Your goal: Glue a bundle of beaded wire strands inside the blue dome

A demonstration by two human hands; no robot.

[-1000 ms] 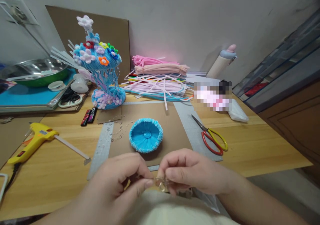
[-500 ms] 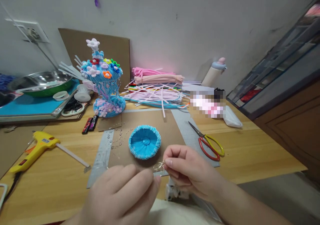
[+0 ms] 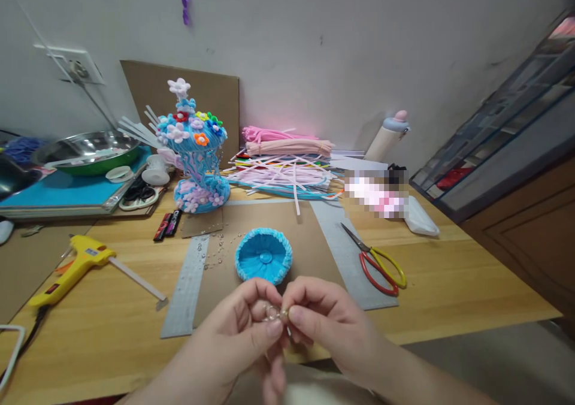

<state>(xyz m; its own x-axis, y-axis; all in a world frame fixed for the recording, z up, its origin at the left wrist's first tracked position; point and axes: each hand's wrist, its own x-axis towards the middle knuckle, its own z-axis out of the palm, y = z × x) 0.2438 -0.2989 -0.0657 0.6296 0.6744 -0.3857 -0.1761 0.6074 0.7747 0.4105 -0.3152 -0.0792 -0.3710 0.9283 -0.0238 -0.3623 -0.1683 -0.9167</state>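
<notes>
The left hand and right hand pinch a small clear bead cluster between their fingertips, just in front of the blue woven cup on the bench. The cup looks fully formed but bare, so I judge the beadwork not yet attached. Loose beads lie beside the cup.

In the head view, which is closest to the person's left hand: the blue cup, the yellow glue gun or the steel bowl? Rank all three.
From the left hand, which pinches a shiny bit together with the right hand:
1. Blue cup, just beyond the fingers.
2. Glue gun, off to the left.
3. Steel bowl, far back left.
</notes>
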